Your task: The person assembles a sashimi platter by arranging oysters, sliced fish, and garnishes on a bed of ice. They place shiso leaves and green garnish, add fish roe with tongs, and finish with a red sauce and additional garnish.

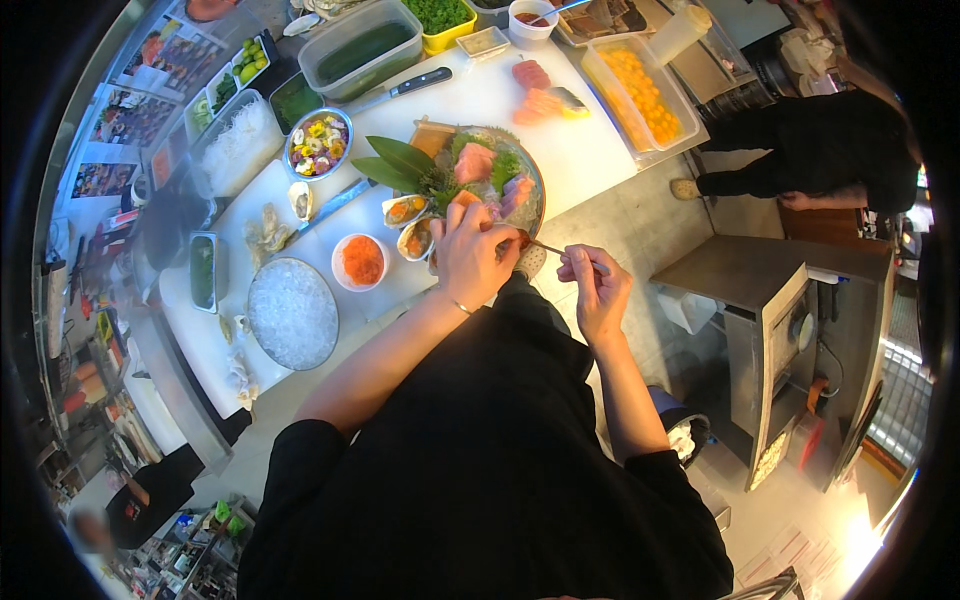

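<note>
My right hand (598, 290) pinches the thin handle of a small spoon (545, 246), whose end carries something dark red. At that end, the curled fingers of my left hand (475, 258) hold something hidden from view, over the near edge of a round plate (541, 190). Pink fish slices (473, 163), ice and greens fill the plate, with broad green leaves (395, 165) at its left side. Two topped oysters (404, 210) (415, 240) sit in their shells beside my left hand. Left of its wrist stands a white cup of orange roe (361, 262).
A bowl of crushed ice (293, 313), a bowl of flowers (319, 143) and a long blade (335, 205) lie left. A black-handled knife (420, 82) rests behind. Fish pieces (545, 100) and an orange-filled tub (645, 100) are far right. Another person (810, 150) stands right.
</note>
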Available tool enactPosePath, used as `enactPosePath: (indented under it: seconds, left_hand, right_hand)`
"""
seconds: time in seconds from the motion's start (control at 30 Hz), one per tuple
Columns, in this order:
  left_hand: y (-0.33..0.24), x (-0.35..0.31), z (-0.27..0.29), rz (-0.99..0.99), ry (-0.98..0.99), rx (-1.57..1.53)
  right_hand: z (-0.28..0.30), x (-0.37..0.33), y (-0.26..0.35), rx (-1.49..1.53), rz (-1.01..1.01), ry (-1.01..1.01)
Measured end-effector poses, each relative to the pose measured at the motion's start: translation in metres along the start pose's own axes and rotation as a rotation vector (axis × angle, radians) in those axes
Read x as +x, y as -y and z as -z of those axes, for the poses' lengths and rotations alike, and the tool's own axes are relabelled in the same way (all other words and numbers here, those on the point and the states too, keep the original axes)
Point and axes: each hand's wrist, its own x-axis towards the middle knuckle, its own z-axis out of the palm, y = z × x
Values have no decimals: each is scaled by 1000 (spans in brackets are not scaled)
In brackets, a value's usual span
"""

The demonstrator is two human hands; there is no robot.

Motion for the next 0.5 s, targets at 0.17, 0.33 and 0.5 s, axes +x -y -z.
enactPosePath:
  seconds: [0.17, 0.33, 0.5]
  left_hand:
    - [2, -5, 4, 19, 42, 32]
    - [2, -6, 4, 26, 49, 35]
    - [7, -7, 8, 29, 24, 46]
  right_hand:
    - [6, 2, -1, -1, 62, -48]
    - [5, 2, 0, -32, 63, -52]
    - [-1, -2, 7, -21, 64, -42]
